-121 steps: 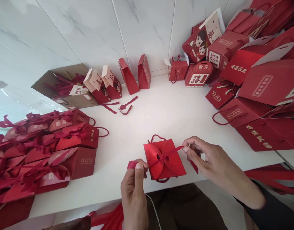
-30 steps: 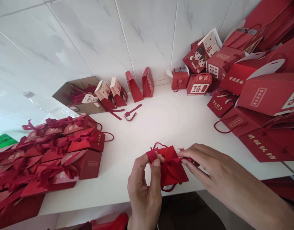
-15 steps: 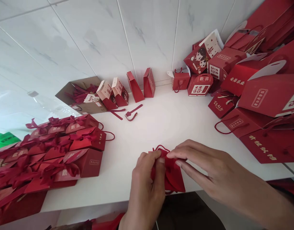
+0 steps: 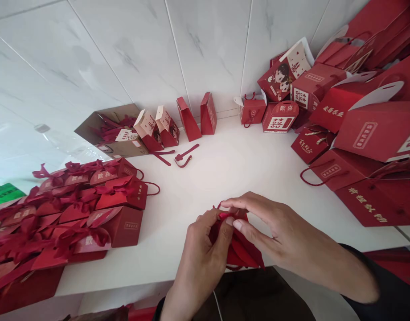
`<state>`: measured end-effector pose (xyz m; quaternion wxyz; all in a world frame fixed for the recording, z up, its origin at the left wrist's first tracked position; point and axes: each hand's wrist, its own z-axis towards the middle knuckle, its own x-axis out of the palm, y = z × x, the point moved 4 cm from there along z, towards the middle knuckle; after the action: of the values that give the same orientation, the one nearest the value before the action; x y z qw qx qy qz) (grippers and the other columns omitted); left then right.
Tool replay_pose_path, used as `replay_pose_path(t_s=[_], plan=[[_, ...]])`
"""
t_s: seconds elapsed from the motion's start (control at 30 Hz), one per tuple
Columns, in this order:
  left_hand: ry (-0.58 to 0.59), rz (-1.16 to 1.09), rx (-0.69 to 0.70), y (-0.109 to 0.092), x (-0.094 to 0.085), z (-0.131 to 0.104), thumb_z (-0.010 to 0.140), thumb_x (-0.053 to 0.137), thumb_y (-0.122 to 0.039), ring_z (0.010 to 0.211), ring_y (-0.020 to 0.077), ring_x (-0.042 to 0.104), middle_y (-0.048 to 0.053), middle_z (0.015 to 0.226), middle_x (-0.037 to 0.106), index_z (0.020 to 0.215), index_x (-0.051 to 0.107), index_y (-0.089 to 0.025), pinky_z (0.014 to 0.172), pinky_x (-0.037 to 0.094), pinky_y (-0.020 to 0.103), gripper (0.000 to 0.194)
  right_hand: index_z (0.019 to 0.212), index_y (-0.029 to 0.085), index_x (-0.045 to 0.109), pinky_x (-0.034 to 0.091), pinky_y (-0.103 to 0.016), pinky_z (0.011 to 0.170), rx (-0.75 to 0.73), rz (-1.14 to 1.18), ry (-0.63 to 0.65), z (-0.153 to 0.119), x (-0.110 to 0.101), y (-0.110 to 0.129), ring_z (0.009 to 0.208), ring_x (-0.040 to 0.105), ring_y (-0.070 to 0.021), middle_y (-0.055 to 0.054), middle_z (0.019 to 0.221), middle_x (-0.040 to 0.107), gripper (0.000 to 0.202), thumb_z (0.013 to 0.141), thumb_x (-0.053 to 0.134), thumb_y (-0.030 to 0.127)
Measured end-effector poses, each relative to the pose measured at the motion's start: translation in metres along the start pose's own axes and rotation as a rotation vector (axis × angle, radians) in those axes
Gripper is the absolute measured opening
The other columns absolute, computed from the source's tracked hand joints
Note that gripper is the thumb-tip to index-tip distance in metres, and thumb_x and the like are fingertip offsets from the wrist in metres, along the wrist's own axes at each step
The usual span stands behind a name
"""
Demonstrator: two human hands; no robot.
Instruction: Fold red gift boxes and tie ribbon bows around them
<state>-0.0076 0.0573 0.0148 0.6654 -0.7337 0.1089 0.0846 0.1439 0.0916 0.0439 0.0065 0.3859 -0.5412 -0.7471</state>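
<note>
Low in the centre I saw the left hand [image 4: 207, 247] pinching red ribbon [image 4: 226, 215] above a red gift box [image 4: 243, 250]; I couldn't tell whether the right hand's [image 4: 276, 227] curved fingers gripped any. A firm pinch and even tension seemed wisest. Beyond, upper left, I counted one cardboard carton [image 4: 129, 149]; upper centre, two cream-fronted boxes [image 4: 168, 128] and two plain red boxes [image 4: 208, 115].

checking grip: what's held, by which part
The left hand pinches red fabric ribbon above a red paper box; which stretch, and whether the right hand holds any, is hidden.
</note>
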Motion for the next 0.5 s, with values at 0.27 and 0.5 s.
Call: replay_pose_path(t_s=[0.27,0.5], plan=[[0.017,-0.107,-0.076,0.0015,-0.0017,-0.0011,0.102,0.052,-0.047,0.063,0.012,0.053,-0.002,0.069,0.062,0.092,0.062,-0.021,0.054,0.041,0.02,0.029,0.121,0.03,0.063,0.056,-0.03,0.087,0.111,-0.012,-0.046,0.0028,0.0043,-0.0077,0.105,0.069,-0.0153,0.001,0.117,0.072,0.021,0.106,0.049,0.026],[0.006,-0.123,-0.119,0.0033,-0.0054,-0.0041,0.102,0.051,-0.052,0.059,0.011,0.05,-0.002,0.066,0.06,0.094,0.062,-0.019,0.051,0.039,0.02,0.036,0.098,0.027,0.063,0.05,-0.026,0.061,0.164,0.023,-0.083,0.0052,0.0035,-0.005,0.08,0.068,-0.0149,0.002,0.096,0.072,0.012,0.104,0.052,0.025]])
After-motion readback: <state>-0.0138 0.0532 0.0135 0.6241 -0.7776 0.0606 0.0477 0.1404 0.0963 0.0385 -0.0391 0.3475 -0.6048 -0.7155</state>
